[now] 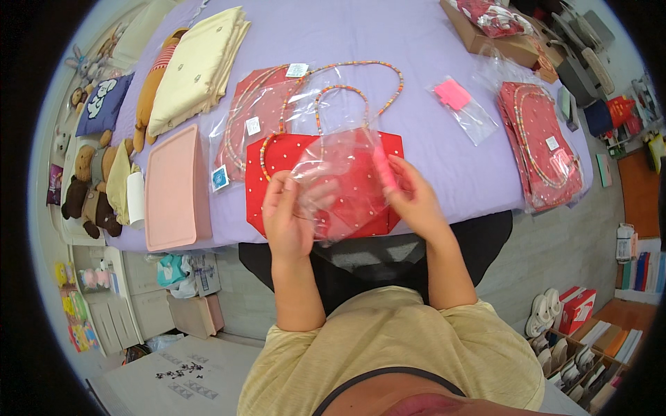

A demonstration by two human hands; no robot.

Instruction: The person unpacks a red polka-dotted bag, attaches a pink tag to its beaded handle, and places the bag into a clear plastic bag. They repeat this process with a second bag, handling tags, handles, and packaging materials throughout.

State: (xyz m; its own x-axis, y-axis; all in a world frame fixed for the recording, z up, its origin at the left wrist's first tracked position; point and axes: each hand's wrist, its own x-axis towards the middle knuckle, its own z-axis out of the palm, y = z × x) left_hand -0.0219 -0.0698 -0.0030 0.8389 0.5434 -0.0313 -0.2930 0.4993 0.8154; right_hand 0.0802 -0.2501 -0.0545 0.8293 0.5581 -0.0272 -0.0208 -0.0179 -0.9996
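A clear plastic bag [341, 208] spreads between my two hands, over a red handbag [320, 143] with small white dots. My left hand [289, 221] pinches the plastic's left edge between thumb and fingers. In my right hand [416, 192] is a pink piece [384, 165], blurred, at the plastic's right side; whether it lies inside the plastic I cannot tell. The red bag lies at the bed's front edge, its beaded handles [341, 65] stretched away from me. Behind it on the left is another red bag [250, 104] wrapped in clear plastic, with white tags.
A purple sheet [359, 31] covers the bed. At right lie a small clear packet [476, 125] with a pink piece [452, 93] and a stack of wrapped red bags [538, 145]. Left are a pink lidded box [174, 187], folded cream fabric [195, 70] and plush toys [93, 161].
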